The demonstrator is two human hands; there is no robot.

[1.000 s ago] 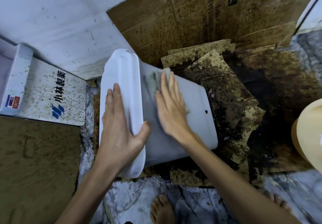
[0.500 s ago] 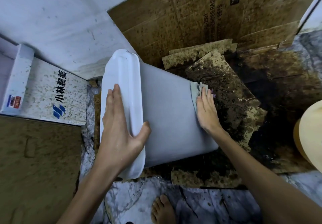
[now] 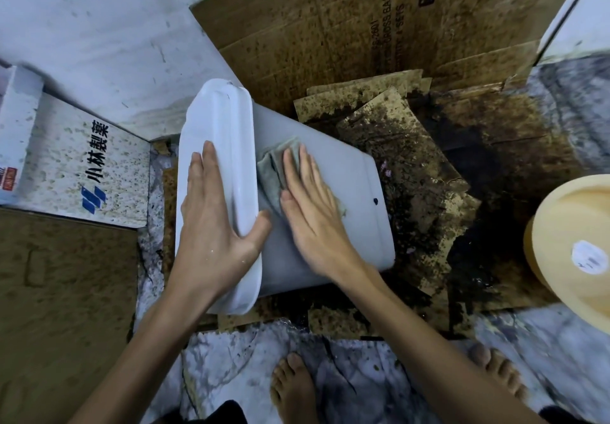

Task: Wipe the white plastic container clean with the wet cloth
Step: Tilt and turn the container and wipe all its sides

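The white plastic container (image 3: 356,192) lies on its side on stained cardboard, its lidded end toward the left. My left hand (image 3: 214,225) grips that white lid end, fingers spread over it and thumb hooked on the container's side. My right hand (image 3: 313,209) lies flat on the upturned side wall, pressing the grey wet cloth (image 3: 274,172) against it close to the lid. Part of the cloth shows beyond my fingertips; the rest is under my palm. A small dark spot marks the wall near the container's base.
Mould-stained cardboard (image 3: 412,166) lies under and behind the container. A white printed box (image 3: 82,172) sits at left, a brown board (image 3: 59,308) below it. A cream round tub (image 3: 574,252) stands at the right edge. My bare feet (image 3: 293,387) rest on the marbled floor.
My right hand has slid the cloth from the container's base end back across the side wall to the lid end. My left hand has kept its hold.
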